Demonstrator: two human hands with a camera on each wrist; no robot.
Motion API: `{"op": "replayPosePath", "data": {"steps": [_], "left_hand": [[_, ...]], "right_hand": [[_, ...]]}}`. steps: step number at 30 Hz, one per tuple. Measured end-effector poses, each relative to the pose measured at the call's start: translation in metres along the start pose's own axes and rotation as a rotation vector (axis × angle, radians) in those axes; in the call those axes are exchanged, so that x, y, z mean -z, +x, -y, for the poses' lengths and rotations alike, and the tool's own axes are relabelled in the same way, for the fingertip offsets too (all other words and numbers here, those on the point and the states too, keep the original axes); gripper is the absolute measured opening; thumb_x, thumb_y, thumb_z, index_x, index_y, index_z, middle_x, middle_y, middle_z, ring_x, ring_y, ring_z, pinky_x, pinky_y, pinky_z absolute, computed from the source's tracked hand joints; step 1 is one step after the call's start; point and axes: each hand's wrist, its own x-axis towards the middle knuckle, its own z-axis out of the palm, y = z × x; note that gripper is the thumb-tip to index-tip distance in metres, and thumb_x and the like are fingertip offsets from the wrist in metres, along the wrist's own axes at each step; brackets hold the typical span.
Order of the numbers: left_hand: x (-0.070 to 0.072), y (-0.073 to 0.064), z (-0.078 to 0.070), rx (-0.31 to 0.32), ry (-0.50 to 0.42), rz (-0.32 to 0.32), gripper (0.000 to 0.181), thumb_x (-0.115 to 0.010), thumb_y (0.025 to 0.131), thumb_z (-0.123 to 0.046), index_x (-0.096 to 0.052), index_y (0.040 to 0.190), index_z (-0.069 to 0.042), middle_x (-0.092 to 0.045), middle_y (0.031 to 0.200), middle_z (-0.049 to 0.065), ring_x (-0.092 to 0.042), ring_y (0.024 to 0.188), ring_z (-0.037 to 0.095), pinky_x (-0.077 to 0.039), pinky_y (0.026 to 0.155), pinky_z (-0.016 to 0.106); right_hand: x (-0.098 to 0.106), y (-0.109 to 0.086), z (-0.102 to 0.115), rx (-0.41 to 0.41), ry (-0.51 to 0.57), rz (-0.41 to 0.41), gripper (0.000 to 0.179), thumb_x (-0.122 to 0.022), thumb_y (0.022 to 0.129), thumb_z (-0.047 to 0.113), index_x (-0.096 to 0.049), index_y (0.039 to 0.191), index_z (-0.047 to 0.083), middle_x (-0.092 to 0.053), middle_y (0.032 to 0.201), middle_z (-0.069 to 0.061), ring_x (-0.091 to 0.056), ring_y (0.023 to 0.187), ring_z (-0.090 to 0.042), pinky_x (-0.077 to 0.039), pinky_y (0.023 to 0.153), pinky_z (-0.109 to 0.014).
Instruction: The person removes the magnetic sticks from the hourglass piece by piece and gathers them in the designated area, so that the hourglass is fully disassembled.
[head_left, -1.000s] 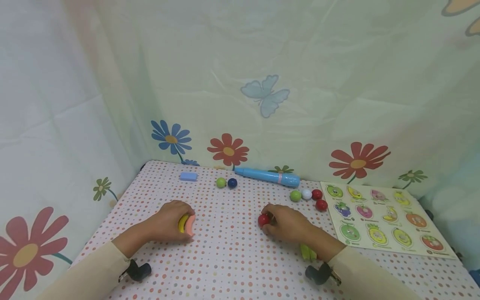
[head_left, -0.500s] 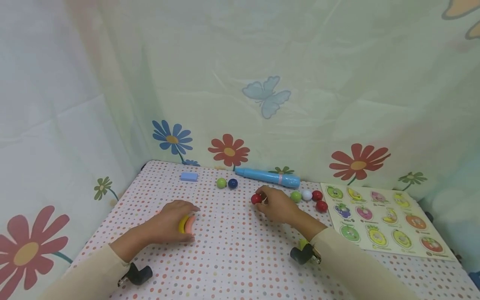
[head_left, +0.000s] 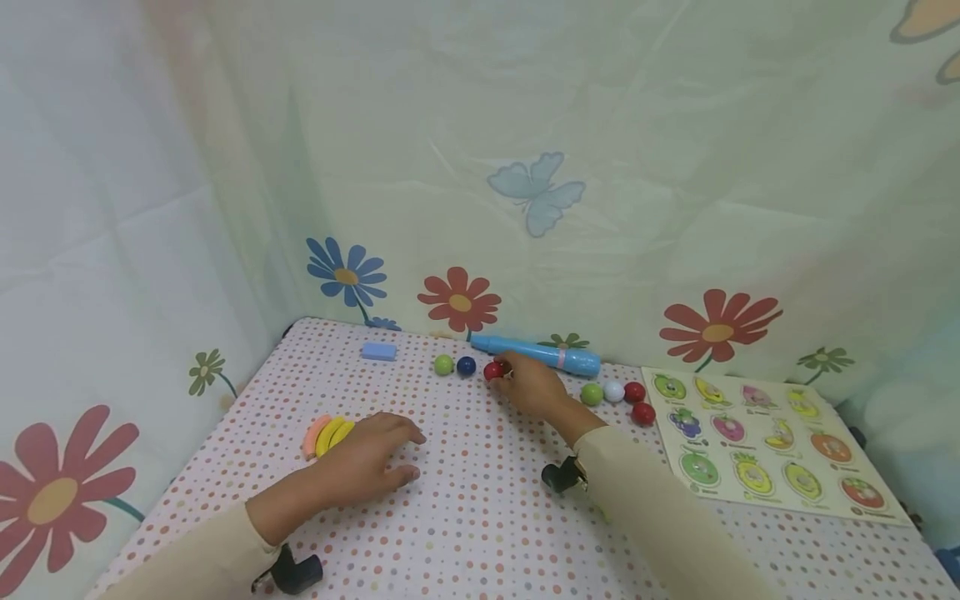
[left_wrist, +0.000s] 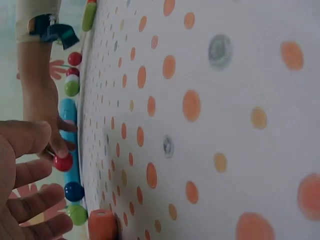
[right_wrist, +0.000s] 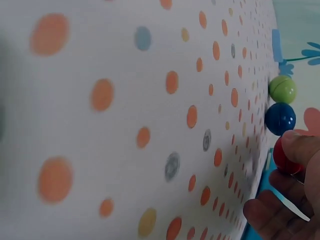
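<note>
In the head view, my right hand (head_left: 534, 388) pinches a red ball (head_left: 492, 371) between thumb and fingers, close to the right of a dark blue ball (head_left: 466, 366). A green ball (head_left: 443, 365) sits on the blue one's left. The right wrist view shows the thumb on the red ball (right_wrist: 286, 156), right beside the blue ball (right_wrist: 280, 119). My left hand (head_left: 366, 462) hovers with fingers spread, holding nothing. Left of it, and partly covered by it, lie a pink curved piece (head_left: 316, 435) and yellow banana-shaped pieces (head_left: 334, 433).
A light blue tube (head_left: 517, 350) lies along the back edge, beside a blue block (head_left: 378, 352) farther left. Right of my right hand are a green ball (head_left: 592, 393), a white ball (head_left: 613, 391) and two red balls (head_left: 642, 413). A fruit picture board (head_left: 780, 442) lies at the right.
My right hand has carried the red ball away from me and leftward, up to the blue ball. My left hand has opened, left the curved pieces and shifted right.
</note>
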Motion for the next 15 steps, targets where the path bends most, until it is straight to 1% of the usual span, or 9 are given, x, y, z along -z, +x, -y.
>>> {"op": "replayPosePath", "data": {"steps": [5, 10, 15], "left_hand": [[-0.001, 0.002, -0.004, 0.007, 0.028, -0.027, 0.033, -0.073, 0.096, -0.028, -0.067, 0.126, -0.013, -0.062, 0.133, 0.002, -0.049, 0.133, 0.027, -0.037, 0.112, 0.050], [0.001, 0.003, -0.007, 0.019, 0.013, -0.026, 0.033, -0.073, 0.096, -0.028, -0.068, 0.125, -0.014, -0.062, 0.133, 0.002, -0.049, 0.134, 0.028, -0.037, 0.111, 0.051], [0.002, 0.003, -0.009, 0.021, 0.008, -0.029, 0.033, -0.073, 0.096, -0.027, -0.068, 0.126, -0.014, -0.061, 0.134, 0.003, -0.049, 0.134, 0.029, -0.037, 0.112, 0.052]], "right_hand": [[-0.007, 0.009, -0.001, -0.025, 0.002, -0.016, 0.044, -0.071, 0.098, 0.026, -0.059, 0.138, 0.011, -0.068, 0.121, -0.007, -0.064, 0.106, -0.023, -0.053, 0.093, -0.043], [-0.010, 0.013, -0.004, -0.031, 0.010, -0.011, 0.045, -0.073, 0.097, 0.026, -0.060, 0.138, 0.010, -0.069, 0.121, -0.007, -0.064, 0.109, -0.023, -0.052, 0.097, -0.044], [-0.009, 0.012, -0.004, -0.030, 0.012, -0.011, 0.052, -0.072, 0.098, 0.026, -0.055, 0.145, 0.012, -0.068, 0.125, -0.009, -0.063, 0.115, -0.026, -0.051, 0.100, -0.046]]}}
